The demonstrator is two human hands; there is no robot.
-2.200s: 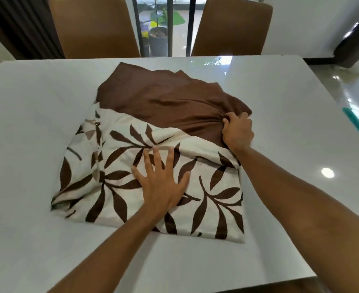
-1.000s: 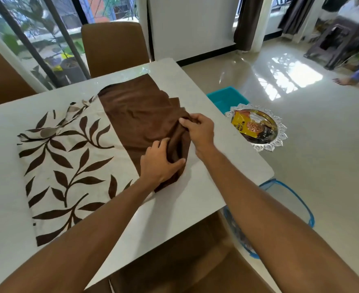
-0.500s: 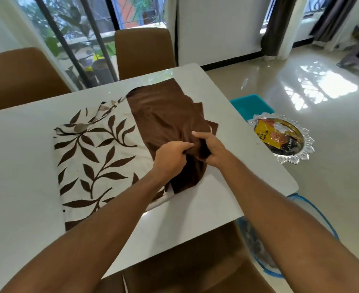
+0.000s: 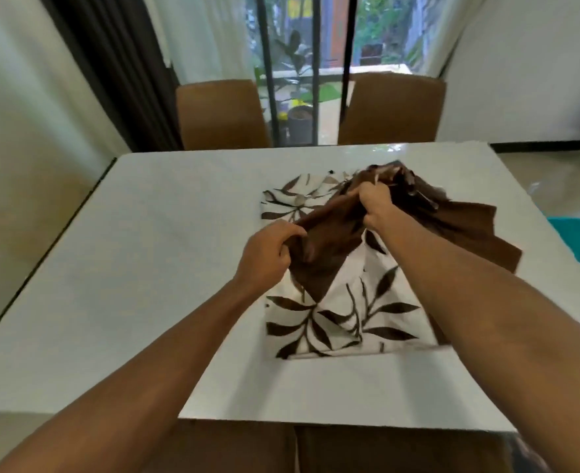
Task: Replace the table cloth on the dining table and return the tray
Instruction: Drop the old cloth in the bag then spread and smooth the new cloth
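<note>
At white desk (image 4: 145, 268), left hand (image 4: 268, 256) and right hand (image 4: 375, 208) each clutch brown section of leaf-print table cloth (image 4: 346, 312), part lifted, rest lying flat (right of centre); teal bin (image 4: 578, 233) on floor beside, contents out of frame

a barred glass door (image 4: 302, 63) lets in daylight. just before it stand a left chair (image 4: 220, 114) and a right chair (image 4: 391, 110), both tan. left of the door hangs a dark curtain (image 4: 117, 63); right of it, a white wall (image 4: 520, 70) above glossy floor (image 4: 561, 186).
</note>
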